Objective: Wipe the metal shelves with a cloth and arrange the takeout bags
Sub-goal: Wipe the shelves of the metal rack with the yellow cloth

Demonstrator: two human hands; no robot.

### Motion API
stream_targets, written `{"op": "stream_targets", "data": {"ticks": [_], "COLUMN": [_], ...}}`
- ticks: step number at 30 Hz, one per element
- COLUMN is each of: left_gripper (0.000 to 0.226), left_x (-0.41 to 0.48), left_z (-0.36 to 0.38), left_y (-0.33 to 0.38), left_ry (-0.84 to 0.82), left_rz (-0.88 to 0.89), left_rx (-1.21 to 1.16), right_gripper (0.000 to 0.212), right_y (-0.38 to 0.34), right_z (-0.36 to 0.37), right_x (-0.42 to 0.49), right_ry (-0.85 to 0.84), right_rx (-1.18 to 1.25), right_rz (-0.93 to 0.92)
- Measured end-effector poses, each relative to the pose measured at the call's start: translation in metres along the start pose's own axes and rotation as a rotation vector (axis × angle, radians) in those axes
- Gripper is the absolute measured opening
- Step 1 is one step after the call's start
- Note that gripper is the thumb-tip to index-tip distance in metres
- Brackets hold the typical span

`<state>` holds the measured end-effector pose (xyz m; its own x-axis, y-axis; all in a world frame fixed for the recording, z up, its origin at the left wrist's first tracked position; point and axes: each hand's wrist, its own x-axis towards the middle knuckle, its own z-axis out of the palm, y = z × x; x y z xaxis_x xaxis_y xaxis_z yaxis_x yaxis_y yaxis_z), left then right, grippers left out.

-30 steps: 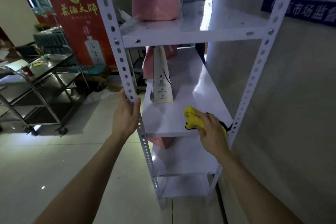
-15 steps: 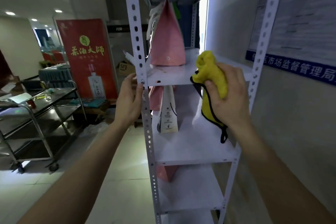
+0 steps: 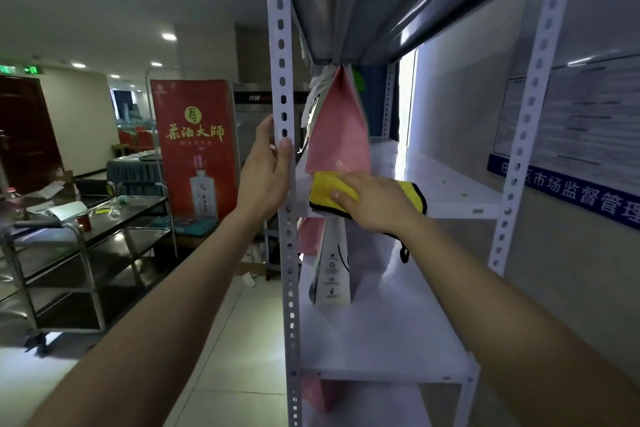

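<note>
A white metal shelf rack (image 3: 460,198) stands before me with perforated posts. My right hand (image 3: 372,203) presses a yellow cloth with black trim (image 3: 323,191) flat on the upper shelf's front left part. A pink takeout bag (image 3: 337,128) stands upright on that shelf just behind the cloth. My left hand (image 3: 265,170) grips the front left post (image 3: 282,45) at shelf height. One level down stands a white takeout bag (image 3: 332,270), with another pink bag (image 3: 310,234) behind it. A further pink bag (image 3: 317,395) shows on a lower shelf.
A grey wall with a notice board and blue sign (image 3: 568,184) runs close along the rack's right side. To the left stand a steel trolley (image 3: 83,253) with loose items and a red banner (image 3: 194,146). Tiled floor (image 3: 221,340) lies between trolley and rack.
My right hand lifted the cloth from the middle shelf up to the upper shelf and laid it flat there. My left hand slid higher up the post. The view tilted upward.
</note>
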<state>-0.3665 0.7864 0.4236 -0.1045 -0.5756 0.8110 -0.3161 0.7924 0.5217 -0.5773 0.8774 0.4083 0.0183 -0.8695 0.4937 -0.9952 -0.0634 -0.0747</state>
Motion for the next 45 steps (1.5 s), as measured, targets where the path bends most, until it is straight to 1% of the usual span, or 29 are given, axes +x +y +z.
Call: {"op": "stream_targets", "data": {"ticks": [3, 7, 10, 14, 19, 21, 24, 27, 30, 33, 35, 37, 40, 42, 44, 45], "left_gripper": [0.048, 0.047, 0.049, 0.052, 0.049, 0.049, 0.053, 0.049, 0.049, 0.051, 0.051, 0.052, 0.055, 0.057, 0.055, 0.053], "left_x": [0.011, 0.008, 0.007, 0.005, 0.004, 0.004, 0.003, 0.004, 0.003, 0.003, 0.002, 0.003, 0.003, 0.0, -0.007, -0.011], "left_z": [0.007, 0.012, 0.014, 0.016, 0.016, 0.017, 0.015, 0.016, 0.016, 0.016, 0.016, 0.017, 0.02, 0.023, 0.027, 0.029], "left_y": [-0.002, -0.011, -0.014, -0.011, -0.011, -0.01, -0.008, -0.007, -0.007, -0.008, -0.008, -0.009, -0.01, -0.009, -0.003, 0.003], "left_ry": [0.021, 0.043, 0.045, 0.049, 0.07, 0.068, 0.057, 0.071, 0.075, 0.081, 0.088, 0.085, 0.09, 0.147, 0.294, 0.367], "left_rz": [0.017, 0.059, 0.068, 0.067, 0.059, 0.05, 0.057, 0.066, 0.071, 0.084, 0.103, 0.114, 0.096, 0.091, 0.098, 0.139], "left_rx": [0.006, -0.001, -0.015, -0.015, -0.042, -0.035, -0.01, -0.007, -0.018, -0.004, 0.002, -0.004, -0.022, 0.046, 0.257, 0.348], "right_gripper": [0.048, 0.044, 0.043, 0.056, 0.051, 0.048, 0.047, 0.051, 0.06, 0.054, 0.05, 0.05, 0.051, 0.053, 0.056, 0.055], "right_y": [-0.007, -0.033, -0.038, -0.031, -0.017, -0.005, 0.011, 0.015, -0.006, -0.035, -0.043, -0.037, -0.02, -0.009, 0.006, 0.016], "right_z": [-0.004, 0.005, 0.009, 0.004, -0.01, -0.019, -0.031, -0.034, -0.019, 0.002, 0.006, 0.001, -0.014, -0.021, -0.027, -0.03], "right_x": [0.024, 0.054, 0.061, 0.05, 0.001, -0.015, -0.016, 0.021, 0.068, 0.084, 0.073, 0.059, 0.037, 0.025, 0.01, 0.002], "right_ry": [0.009, -0.098, -0.166, -0.177, -0.118, -0.131, -0.2, -0.272, -0.31, -0.327, -0.289, -0.281, -0.322, -0.314, -0.281, -0.261], "right_rx": [0.125, 0.038, 0.036, 0.069, 0.106, 0.138, 0.199, 0.12, 0.038, 0.038, 0.065, 0.089, 0.093, 0.038, -0.033, -0.039], "right_rz": [0.061, 0.027, 0.025, 0.005, -0.072, -0.045, 0.064, 0.17, 0.209, 0.164, 0.104, 0.066, 0.061, 0.07, 0.107, 0.146]}}
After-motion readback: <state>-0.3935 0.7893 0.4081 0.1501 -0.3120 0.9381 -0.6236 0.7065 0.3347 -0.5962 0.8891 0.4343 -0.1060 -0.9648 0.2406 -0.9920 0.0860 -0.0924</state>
